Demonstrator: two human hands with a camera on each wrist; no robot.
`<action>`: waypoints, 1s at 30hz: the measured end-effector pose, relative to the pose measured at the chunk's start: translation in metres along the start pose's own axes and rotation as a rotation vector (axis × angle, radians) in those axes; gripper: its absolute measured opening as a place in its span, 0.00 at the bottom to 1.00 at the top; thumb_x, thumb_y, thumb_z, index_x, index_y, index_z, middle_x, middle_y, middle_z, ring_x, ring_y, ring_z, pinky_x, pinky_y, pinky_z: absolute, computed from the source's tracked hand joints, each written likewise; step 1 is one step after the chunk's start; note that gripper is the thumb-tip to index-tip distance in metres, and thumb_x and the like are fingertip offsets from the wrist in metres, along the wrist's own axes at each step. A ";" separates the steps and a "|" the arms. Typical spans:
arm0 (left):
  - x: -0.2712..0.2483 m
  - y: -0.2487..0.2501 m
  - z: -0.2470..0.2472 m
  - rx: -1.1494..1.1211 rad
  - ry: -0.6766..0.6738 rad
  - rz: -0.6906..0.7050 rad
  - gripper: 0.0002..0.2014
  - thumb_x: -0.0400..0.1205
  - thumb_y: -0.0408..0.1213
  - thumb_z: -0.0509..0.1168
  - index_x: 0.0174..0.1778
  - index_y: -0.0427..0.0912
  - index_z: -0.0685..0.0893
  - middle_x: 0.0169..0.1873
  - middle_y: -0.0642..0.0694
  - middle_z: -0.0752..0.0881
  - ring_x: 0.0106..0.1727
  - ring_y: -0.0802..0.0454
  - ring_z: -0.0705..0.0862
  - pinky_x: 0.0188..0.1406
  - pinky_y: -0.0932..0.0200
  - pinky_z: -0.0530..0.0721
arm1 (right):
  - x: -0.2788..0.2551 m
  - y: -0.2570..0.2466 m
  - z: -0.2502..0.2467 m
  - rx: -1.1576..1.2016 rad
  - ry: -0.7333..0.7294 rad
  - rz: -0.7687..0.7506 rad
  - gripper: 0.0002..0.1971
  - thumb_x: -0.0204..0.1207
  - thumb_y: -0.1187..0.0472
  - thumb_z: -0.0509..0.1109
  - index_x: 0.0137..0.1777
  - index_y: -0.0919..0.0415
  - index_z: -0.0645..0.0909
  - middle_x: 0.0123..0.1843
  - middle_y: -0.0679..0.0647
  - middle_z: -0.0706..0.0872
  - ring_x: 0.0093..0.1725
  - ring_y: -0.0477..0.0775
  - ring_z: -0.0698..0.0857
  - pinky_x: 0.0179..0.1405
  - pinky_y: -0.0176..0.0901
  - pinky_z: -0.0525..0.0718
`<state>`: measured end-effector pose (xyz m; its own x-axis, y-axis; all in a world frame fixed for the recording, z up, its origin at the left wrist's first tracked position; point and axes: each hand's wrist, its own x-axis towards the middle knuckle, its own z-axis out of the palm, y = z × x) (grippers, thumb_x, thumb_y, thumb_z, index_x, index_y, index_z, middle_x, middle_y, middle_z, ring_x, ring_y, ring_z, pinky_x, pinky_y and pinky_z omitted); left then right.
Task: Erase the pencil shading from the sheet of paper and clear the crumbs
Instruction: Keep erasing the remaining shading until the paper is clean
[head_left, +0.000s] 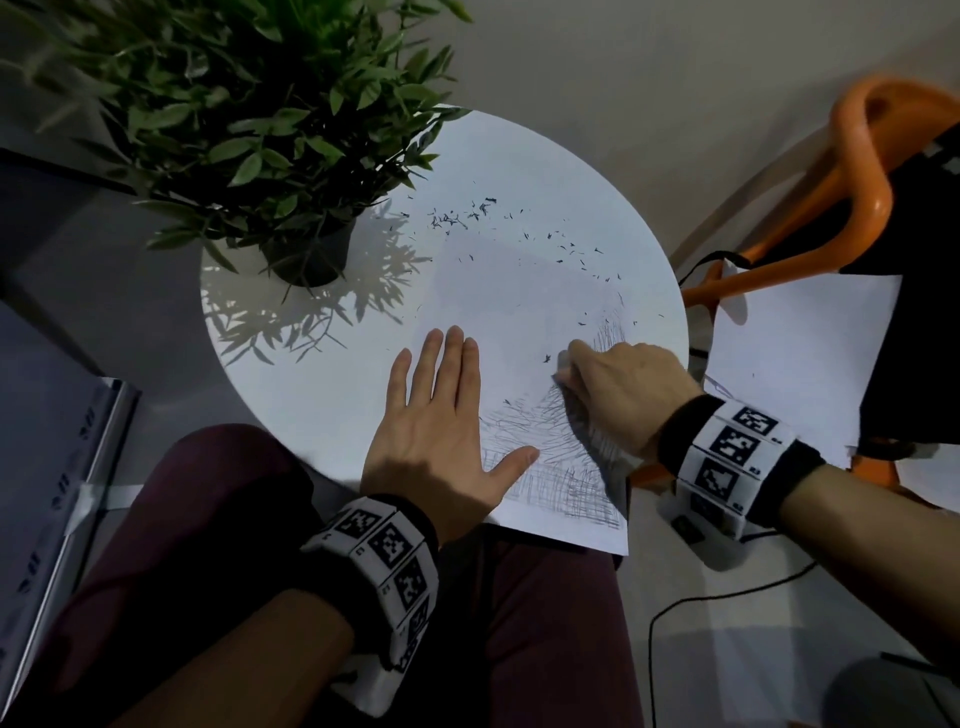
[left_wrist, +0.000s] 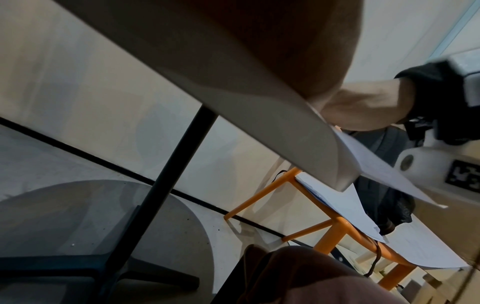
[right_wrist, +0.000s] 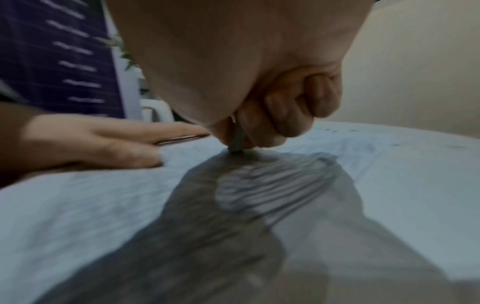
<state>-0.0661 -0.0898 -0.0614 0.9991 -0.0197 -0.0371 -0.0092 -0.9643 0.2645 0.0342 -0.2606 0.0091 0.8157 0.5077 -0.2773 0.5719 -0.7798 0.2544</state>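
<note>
Presumably thin, easily creased paper (head_left: 498, 291) — pinned flat by spread-fingered left hand (head_left: 441, 421); eraser (right_wrist: 237, 142) pinched upright in right hand (head_left: 623, 389) — best rubbed away from pinned area.

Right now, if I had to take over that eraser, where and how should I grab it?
Probably by its upper part, pinched from above between thumb and fingers, as the right hand holds it. The eraser stands nearly upright with its tip on the paper, so only the sides above the tip are free. The left hand lies flat alongside.
</note>
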 end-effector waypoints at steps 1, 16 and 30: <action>0.000 0.000 0.000 -0.006 0.005 0.001 0.53 0.79 0.76 0.35 0.86 0.36 0.33 0.86 0.39 0.33 0.86 0.43 0.30 0.85 0.38 0.36 | -0.002 -0.009 0.003 0.000 0.010 -0.062 0.13 0.89 0.47 0.46 0.53 0.52 0.68 0.31 0.48 0.74 0.30 0.58 0.71 0.35 0.48 0.68; -0.001 0.000 0.001 0.012 -0.018 -0.002 0.53 0.79 0.76 0.37 0.87 0.35 0.37 0.87 0.38 0.37 0.87 0.43 0.34 0.86 0.38 0.39 | 0.037 0.067 -0.005 -0.077 -0.052 0.106 0.13 0.87 0.45 0.47 0.47 0.52 0.63 0.39 0.55 0.81 0.35 0.60 0.76 0.40 0.50 0.75; 0.004 0.002 -0.020 0.067 -0.190 0.021 0.40 0.83 0.72 0.39 0.87 0.57 0.36 0.86 0.36 0.32 0.86 0.38 0.31 0.85 0.37 0.36 | -0.006 -0.014 0.010 0.321 0.048 -0.076 0.08 0.89 0.54 0.50 0.47 0.54 0.59 0.37 0.53 0.76 0.33 0.59 0.75 0.33 0.50 0.70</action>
<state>-0.0613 -0.0865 -0.0417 0.9730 -0.0834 -0.2153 -0.0389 -0.9784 0.2029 0.0200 -0.2565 -0.0020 0.7790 0.5800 -0.2384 0.5813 -0.8105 -0.0720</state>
